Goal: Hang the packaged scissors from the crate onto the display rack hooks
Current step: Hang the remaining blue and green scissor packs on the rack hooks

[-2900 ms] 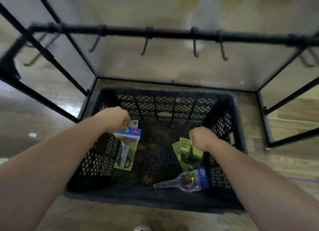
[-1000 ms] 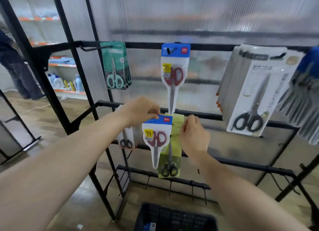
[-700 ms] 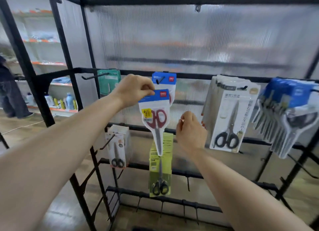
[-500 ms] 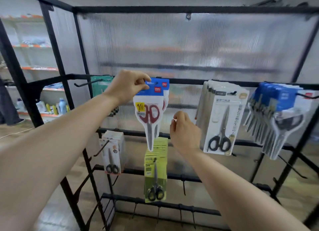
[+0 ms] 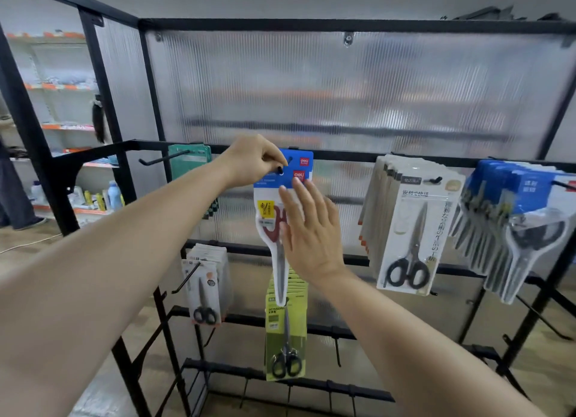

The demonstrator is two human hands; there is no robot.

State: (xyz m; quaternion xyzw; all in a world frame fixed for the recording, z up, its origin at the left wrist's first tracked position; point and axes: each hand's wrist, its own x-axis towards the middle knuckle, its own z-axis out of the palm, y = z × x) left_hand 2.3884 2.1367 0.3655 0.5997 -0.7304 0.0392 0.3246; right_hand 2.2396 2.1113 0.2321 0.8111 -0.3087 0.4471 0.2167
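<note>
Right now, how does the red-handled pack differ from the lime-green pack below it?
The red-handled pack has a blue header, handles up; the lime-green pack has black handles, pointing down. The left hand pinches the red-handled pack; the lime-green pack hangs unheld. Both hold one pair of scissors.

Both arms reach forward. The left grip (image 5: 252, 161), fingers curled, pinches the top of the scissors packet (image 5: 267, 209); the right grip (image 5: 311, 232) lies flat against its front, fingers straight, slightly spread.
</note>
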